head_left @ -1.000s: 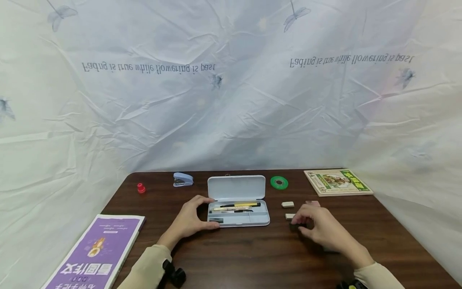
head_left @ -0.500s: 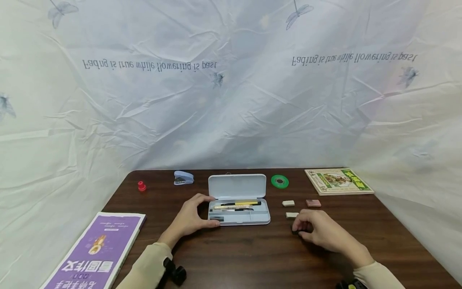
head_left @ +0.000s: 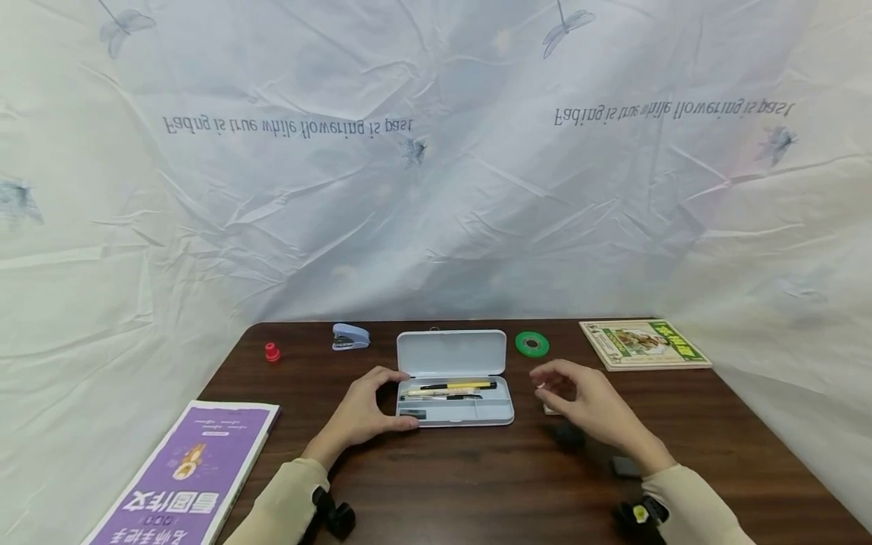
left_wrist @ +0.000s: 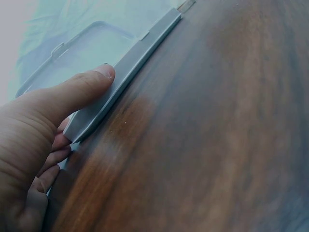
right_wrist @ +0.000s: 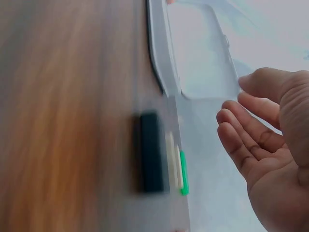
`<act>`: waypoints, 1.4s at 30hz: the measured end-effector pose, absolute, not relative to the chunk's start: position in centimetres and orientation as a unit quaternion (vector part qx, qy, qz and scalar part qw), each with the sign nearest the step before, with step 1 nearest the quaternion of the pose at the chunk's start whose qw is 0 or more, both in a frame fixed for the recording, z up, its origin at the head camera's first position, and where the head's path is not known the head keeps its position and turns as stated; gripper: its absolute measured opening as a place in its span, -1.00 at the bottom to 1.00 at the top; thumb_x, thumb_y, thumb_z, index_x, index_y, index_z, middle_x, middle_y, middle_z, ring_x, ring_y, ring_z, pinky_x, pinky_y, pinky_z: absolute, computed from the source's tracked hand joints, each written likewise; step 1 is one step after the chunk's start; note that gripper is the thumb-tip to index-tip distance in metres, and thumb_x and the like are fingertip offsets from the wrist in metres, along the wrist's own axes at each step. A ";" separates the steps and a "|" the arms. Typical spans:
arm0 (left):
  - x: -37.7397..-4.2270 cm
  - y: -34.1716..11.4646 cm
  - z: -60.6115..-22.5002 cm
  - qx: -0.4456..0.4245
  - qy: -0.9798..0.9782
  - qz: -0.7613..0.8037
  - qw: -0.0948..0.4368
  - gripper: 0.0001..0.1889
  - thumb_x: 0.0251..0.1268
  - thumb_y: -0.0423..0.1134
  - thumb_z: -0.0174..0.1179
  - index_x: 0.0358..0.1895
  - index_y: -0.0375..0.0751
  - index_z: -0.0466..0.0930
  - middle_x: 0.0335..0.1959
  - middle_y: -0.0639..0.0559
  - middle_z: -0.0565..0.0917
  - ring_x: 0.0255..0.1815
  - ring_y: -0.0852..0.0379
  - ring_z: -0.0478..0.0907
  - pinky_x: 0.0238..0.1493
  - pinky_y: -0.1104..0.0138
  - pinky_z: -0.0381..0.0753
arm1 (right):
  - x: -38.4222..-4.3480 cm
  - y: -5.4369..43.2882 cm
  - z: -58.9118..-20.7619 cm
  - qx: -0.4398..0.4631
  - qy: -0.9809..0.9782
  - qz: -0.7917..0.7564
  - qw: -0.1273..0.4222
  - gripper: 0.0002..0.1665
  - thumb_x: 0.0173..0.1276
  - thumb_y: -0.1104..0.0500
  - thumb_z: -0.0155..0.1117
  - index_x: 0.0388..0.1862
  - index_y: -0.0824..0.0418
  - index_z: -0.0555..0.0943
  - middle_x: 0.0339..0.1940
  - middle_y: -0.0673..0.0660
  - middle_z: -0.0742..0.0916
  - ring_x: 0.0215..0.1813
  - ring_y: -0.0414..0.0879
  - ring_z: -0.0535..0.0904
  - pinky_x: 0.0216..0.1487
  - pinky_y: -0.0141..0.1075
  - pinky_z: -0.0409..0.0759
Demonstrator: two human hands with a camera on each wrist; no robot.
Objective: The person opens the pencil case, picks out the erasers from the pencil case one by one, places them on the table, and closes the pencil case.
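A pale blue pencil case (head_left: 443, 420) lies with its lid raised in the head view, with several pens (head_left: 456, 386) and a small dark piece (head_left: 412, 414) inside. My left hand (head_left: 362, 409) holds its left end, the thumb on the front wall and fingers round the side, as the left wrist view also shows. To the right, my right hand (head_left: 589, 397) hovers over the erasers, fingers bent and nothing in them. A black block (right_wrist: 152, 152) lies below it on the table. A white eraser (head_left: 550, 410) is partly covered by that hand.
Green tape (head_left: 532, 344) and a picture book (head_left: 643, 344) lie at the back right. A stapler (head_left: 350, 337) and a red bottle-shaped item (head_left: 272, 352) are at back left. A purple book (head_left: 187, 469) lies front left. A dark grey block (head_left: 625, 467) sits near my right wrist.
My right hand has let go of the black block and moved up and slightly left, over the erasers. The left hand stays on the pencil case.
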State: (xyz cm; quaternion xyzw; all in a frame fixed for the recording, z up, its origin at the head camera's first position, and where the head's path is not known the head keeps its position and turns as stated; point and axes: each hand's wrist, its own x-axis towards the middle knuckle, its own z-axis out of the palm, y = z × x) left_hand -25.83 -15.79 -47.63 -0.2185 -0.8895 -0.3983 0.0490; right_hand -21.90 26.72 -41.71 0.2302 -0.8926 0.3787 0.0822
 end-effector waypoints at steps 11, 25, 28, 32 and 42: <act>-25.8 -15.7 -47.7 -0.212 -0.891 -0.399 0.049 -0.13 -0.04 0.28 0.78 0.40 0.09 0.72 0.32 0.14 0.68 0.49 -0.03 0.57 0.55 -0.15 0.50 | -25.0 19.4 -40.2 0.297 -0.847 0.434 0.077 -0.58 0.57 0.23 0.52 0.33 0.30 0.72 0.13 0.24 0.83 0.06 -0.08 0.80 0.09 -0.16 0.81; -25.9 -15.8 -47.5 -0.217 -0.889 -0.400 0.054 -0.13 -0.02 0.26 0.78 0.38 0.01 0.73 0.29 0.13 0.70 0.45 -0.01 0.60 0.54 -0.11 0.51 | -26.3 10.8 -39.3 0.369 -0.823 0.432 0.022 -0.58 0.58 0.28 0.49 0.34 0.32 0.71 0.18 0.27 0.81 0.10 -0.03 0.79 0.22 0.08 0.77; -25.9 -15.7 -47.6 -0.221 -0.888 -0.400 0.055 -0.13 -0.01 0.26 0.78 0.38 -0.02 0.73 0.29 0.14 0.70 0.45 0.01 0.60 0.54 -0.09 0.52 | -26.4 9.8 -40.0 0.378 -0.828 0.413 -0.006 -0.63 0.58 0.29 0.49 0.30 0.32 0.74 0.11 0.26 0.83 0.04 -0.10 0.79 0.14 -0.12 0.79; -25.9 -15.7 -47.6 -0.225 -0.886 -0.401 0.059 -0.14 0.00 0.24 0.78 0.38 -0.06 0.72 0.28 0.15 0.70 0.43 0.03 0.62 0.52 -0.09 0.54 | -26.4 9.1 -41.1 0.385 -0.830 0.402 -0.041 -0.68 0.56 0.36 0.48 0.23 0.34 0.77 0.03 0.24 0.85 -0.02 -0.16 0.79 0.06 -0.32 0.76; -25.8 -15.9 -47.5 -0.230 -0.886 -0.400 0.053 -0.14 0.04 0.24 0.76 0.42 0.00 0.70 0.31 0.14 0.69 0.46 -0.03 0.60 0.52 -0.14 0.53 | -26.4 8.6 -42.5 0.428 -0.839 0.333 -0.052 -0.79 0.58 0.35 0.46 0.10 0.20 0.86 0.02 0.06 0.88 0.03 -0.22 0.78 0.07 -0.31 0.75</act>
